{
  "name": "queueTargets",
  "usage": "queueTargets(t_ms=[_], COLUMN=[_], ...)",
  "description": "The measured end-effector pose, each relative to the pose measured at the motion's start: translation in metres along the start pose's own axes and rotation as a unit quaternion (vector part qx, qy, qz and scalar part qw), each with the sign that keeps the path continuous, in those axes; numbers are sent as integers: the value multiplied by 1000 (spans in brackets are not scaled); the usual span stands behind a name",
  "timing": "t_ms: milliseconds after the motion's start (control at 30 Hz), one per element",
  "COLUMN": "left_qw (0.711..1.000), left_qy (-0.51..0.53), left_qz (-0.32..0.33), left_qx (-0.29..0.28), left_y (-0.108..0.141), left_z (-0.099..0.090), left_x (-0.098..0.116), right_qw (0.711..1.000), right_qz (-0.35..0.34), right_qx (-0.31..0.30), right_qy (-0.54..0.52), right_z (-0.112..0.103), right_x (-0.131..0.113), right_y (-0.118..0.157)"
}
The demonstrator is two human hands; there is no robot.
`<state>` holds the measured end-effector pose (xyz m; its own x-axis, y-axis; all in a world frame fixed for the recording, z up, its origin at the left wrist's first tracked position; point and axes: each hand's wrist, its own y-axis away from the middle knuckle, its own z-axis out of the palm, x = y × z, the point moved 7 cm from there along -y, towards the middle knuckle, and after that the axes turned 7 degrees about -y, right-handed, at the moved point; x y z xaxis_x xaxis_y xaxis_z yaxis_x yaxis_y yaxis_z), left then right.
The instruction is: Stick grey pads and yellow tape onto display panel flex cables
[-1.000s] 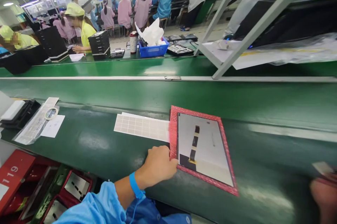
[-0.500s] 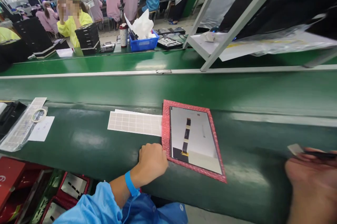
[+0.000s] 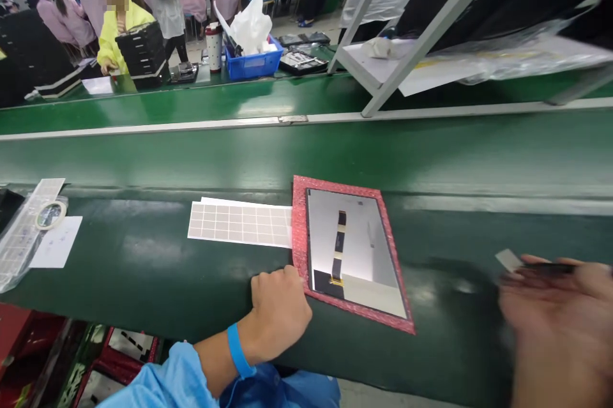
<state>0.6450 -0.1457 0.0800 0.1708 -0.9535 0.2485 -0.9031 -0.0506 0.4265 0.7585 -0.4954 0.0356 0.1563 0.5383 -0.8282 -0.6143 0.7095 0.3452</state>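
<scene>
I logged the left hand [image 3: 280, 312] resting on the green conveyor belt [image 3: 143, 267], its fingers [image 3: 272, 283] loosely curled and holding nothing I could see; its knuckles lay against the lower left edge of the pink foam sheet [image 3: 297, 235]. The display panel [image 3: 373, 267] lay face up on that sheet, well inside its border, with a dark ribbon cable [image 3: 338, 245] running along its surface. The right hand [image 3: 550, 325] hovered off to the right, blurred; it was nearly closed around a slim dark tool [image 3: 546, 269] (possibly tweezers, though the blur prevented confirmation), and a pale tab [image 3: 507, 260] projected from the tool's end toward the panel. I could not tell whether the tool gripped the tab.

A gridded label sheet [image 3: 239, 224] lay against the foam's left edge; a roll of tape [image 3: 50, 214] sat farther left. In my judgement, the step in hand was readying that tab at the panel; the next move called for a steady approach, with the left hand keeping the foam from shifting.
</scene>
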Motion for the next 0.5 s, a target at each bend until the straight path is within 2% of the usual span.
queueTargets(t_ms=[67, 100, 233, 333, 500], left_qw=[1000, 1000, 999, 997, 994], left_qy=[-11, -18, -51, -78, -103], left_qz=[-4, -6, -15, -21, -24], left_qx=[3, 2, -6, -12, 21], left_y=[0, 0, 3, 6, 7], left_z=[-1, -2, -5, -8, -16], left_x=[1, 1, 3, 4, 1], right_qw=[995, 994, 995, 992, 985], right_qz=[-28, -24, 46, 78, 71], right_qx=[-91, -106, -84, -97, -151], right_qy=[7, 8, -1, 22, 53], right_z=[16, 22, 38, 45, 52], right_x=[-1, 0, 7, 11, 7], right_y=[22, 31, 57, 64, 74])
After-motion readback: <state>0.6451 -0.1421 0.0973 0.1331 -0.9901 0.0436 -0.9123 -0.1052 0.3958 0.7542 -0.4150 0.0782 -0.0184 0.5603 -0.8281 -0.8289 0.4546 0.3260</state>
